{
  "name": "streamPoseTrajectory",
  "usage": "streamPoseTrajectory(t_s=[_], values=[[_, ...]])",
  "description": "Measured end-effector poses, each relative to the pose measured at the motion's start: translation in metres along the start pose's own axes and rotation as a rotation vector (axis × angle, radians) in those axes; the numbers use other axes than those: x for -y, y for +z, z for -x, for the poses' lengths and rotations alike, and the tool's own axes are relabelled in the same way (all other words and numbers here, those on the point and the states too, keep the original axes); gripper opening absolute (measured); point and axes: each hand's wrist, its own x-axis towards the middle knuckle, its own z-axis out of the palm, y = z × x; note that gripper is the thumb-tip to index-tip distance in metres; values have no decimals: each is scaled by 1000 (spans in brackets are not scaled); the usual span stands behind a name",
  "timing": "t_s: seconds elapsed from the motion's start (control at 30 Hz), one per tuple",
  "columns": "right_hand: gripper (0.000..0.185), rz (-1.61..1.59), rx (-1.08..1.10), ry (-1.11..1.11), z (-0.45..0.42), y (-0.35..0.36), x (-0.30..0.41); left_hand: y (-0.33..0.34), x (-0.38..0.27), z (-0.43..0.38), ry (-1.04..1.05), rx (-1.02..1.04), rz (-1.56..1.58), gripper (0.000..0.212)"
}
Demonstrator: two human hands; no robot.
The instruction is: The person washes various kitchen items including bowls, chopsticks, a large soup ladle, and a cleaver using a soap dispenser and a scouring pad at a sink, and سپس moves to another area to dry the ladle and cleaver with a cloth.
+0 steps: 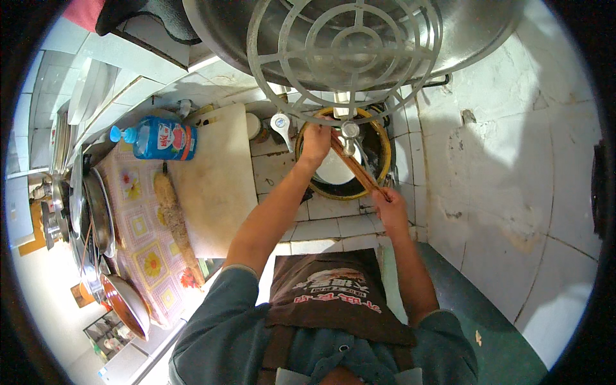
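Note:
A bundle of brown wooden chopsticks [358, 171] slants across a round, yellow-rimmed basin [388, 154]. My left hand [317, 144] grips its far end, close to the metal tap [350, 131]. Around the near end, at the basin's right front, my right hand [391, 209] is closed. Below the bundle, a white bowl or dish [334, 168] sits in the dark inside of the basin; the chopsticks and tap partly cover it. A white lever handle [280, 124] stands left of the tap.
Overhead, a round metal rack [361, 50] and a large steel pot [221, 36] jut over the tap. On the left lie a cutting board [216, 192], a blue detergent bottle [163, 139] and a dried loofah [173, 216]. A tiled wall [505, 192] bounds the right.

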Motion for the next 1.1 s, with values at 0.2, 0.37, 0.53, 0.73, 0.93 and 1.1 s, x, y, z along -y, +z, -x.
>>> streamPoseTrajectory(t_s=[0.2, 0.37, 0.53, 0.73, 0.93, 1.1], values=[[29, -604, 142, 430, -5, -46, -27, 1, -64, 33, -347, 540, 596, 21], [22, -549, -49, 172, -8, -36, -34, 20, -4, 20, -187, 292, 485, 22], [17, 91, -306, -377, -9, -1, -3, 21, 6, 19, -236, -72, 327, 22], [22, -899, -51, 274, -37, -24, -9, 4, -23, 20, -383, 152, 1006, 38], [25, -278, -547, -185, -10, -7, -21, 27, 10, 15, -41, 74, 234, 25], [23, -79, -320, -41, 6, -26, -4, 32, 20, 31, 410, -135, -416, 18]])
